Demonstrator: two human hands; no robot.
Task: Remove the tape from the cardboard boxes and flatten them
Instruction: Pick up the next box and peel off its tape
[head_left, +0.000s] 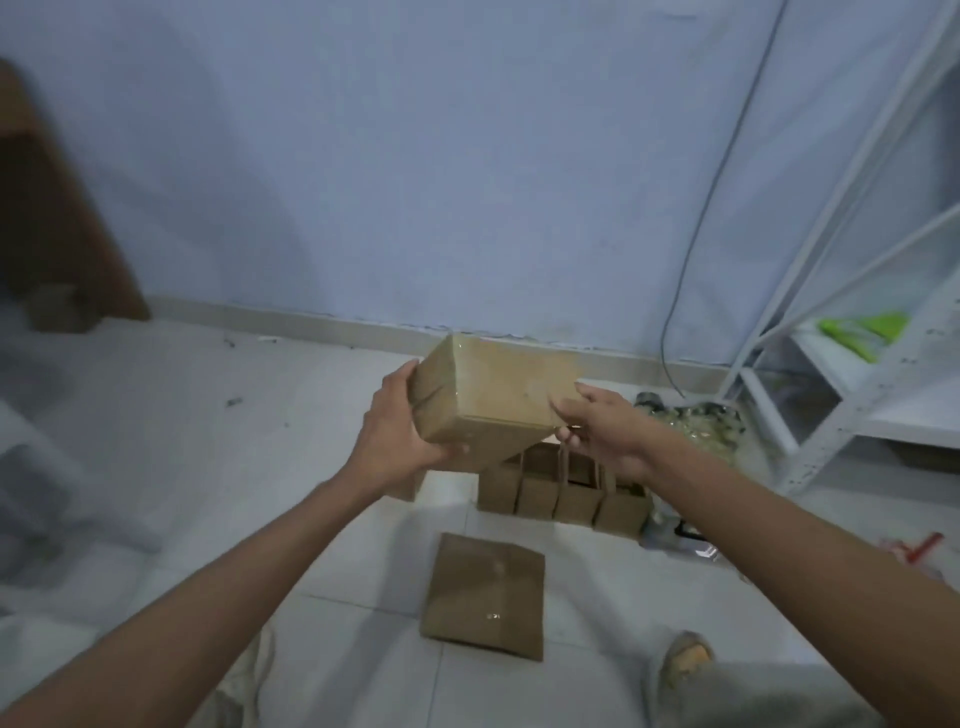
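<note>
Tiled floor (332, 545) bears flattened box (485, 597), boxes (566, 493).

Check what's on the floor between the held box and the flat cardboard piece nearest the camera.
In the head view, a row of upright brown boxes stands between the held box and the flat cardboard piece; bare tile follows.

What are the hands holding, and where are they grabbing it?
A cardboard box. The left hand grips its left end; the right hand pinches at its right end, perhaps tape, too blurred to tell.
</note>
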